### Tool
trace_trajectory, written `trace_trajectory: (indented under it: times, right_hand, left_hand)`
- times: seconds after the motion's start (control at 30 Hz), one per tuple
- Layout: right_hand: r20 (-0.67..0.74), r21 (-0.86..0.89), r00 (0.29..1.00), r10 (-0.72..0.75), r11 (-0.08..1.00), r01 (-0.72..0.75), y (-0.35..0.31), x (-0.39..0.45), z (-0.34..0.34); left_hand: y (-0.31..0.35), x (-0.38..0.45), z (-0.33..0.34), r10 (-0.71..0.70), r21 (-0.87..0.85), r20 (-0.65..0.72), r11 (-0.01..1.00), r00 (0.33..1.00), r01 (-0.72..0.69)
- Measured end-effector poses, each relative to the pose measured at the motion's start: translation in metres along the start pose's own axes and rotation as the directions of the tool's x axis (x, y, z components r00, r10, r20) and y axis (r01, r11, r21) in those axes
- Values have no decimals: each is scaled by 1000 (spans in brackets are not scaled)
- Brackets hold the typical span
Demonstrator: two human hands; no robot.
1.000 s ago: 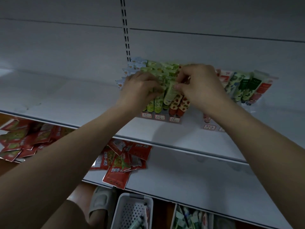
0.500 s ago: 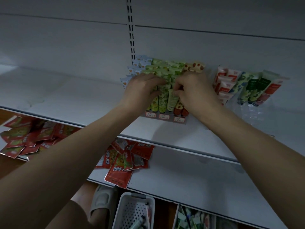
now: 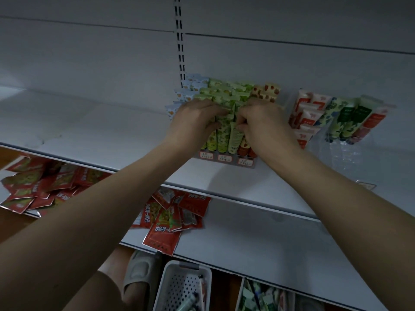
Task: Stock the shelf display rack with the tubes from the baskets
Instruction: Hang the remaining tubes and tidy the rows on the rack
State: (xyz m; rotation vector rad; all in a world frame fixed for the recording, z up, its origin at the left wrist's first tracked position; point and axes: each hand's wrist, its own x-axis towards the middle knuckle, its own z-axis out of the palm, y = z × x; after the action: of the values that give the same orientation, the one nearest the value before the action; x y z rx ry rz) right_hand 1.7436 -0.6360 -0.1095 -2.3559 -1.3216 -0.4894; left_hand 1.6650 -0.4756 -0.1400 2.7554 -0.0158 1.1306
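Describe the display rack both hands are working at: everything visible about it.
The display rack is a low tiered stand on the white upper shelf, against the back panel. Its front strip carries small price labels. Tubes stand in rows: pale blue at left, green in the middle, strawberry-print at right. The left hand and right hand press into the green rows.

head cam | faces fwd, angled up at shelf (image 3: 112, 131) | close, arm's reach | single view

Bare shelf (image 3: 89, 129) left of the tube rack (image 3: 224, 157); second rack (image 3: 336, 117) crowding its right.
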Motion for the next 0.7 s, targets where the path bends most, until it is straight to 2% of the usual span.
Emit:
trace_trajectory:
  times: [0.27,0.43,0.7]
  right_hand:
    - [-30,-36,997,69,997,-70,9,12,16]
    - [-65,-75,997,34,996,-39,7,10,21]
    - [-35,-60,998,49,997,-51,5,8,12]
  left_hand:
    - [0,-1,2,-4,-8,-17,1000,1000,4]
    - [2,-3,2,-8,-18,-25,1000,1000,7]
    - [1,-3,0,-4,3,1,1000,1000,4]
